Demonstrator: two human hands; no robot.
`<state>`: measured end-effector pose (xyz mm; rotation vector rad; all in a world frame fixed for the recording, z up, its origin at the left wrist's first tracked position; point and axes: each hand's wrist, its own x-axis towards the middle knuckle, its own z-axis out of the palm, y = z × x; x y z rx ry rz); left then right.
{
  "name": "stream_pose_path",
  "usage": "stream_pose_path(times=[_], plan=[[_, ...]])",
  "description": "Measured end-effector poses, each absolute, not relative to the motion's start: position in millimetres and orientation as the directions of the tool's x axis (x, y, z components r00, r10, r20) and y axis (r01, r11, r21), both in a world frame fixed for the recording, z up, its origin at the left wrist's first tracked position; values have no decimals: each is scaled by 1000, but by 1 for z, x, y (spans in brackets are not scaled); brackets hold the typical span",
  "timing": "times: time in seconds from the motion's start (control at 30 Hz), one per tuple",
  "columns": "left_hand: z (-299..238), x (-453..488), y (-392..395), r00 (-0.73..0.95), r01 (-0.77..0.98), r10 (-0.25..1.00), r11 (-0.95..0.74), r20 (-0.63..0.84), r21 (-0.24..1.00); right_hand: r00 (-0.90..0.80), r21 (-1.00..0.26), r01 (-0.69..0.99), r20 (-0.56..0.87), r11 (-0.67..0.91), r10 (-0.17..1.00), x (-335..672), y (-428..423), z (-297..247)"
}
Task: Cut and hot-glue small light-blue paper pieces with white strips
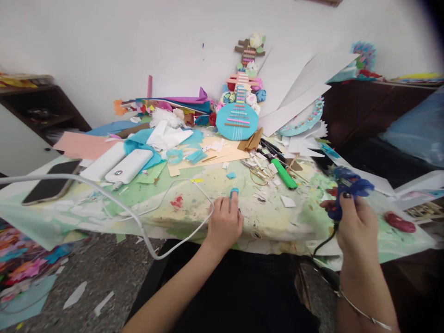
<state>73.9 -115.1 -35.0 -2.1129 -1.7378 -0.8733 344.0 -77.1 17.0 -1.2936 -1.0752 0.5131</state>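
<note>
My left hand (225, 221) is low over the front of the table, its fingers closed on a small blue paper strip (235, 190) that shows at the fingertips. Most of the strip is covered by the fingers. On the right, my right hand (359, 222) grips a blue glue gun (342, 185), whose dark cord runs down past the table edge. A blue paper scrap (231, 175) lies just beyond my left hand. Farther back, a turquoise paper lute (237, 121) with coloured strips and paper flowers leans against the wall.
A green cutter (284, 174) and gold-handled scissors (261, 175) lie mid-table. White power banks (128, 166) and a phone (52, 181) are at left. A white cable (142, 226) loops in front, close to my left hand. Paper sheets (298, 99) lean at right.
</note>
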Motion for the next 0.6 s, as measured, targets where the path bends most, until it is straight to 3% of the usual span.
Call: stream_pose_path(times=[0.1,0.2,0.33,0.6], plan=[[-35,74,-115,106,955,784,-251,611,157,321,-969,-74,202,237,925,308,-92,26],[-35,74,-116,113,955,772,-258,626,146,42,-976,-179,118,124,992,278,-101,29],[-34,74,-115,117,954,762,-265,636,143,-151,-990,-132,76,56,986,256,-103,26],[-35,74,-115,101,946,777,-269,621,182,-247,-999,-30,21,14,969,239,-98,24]])
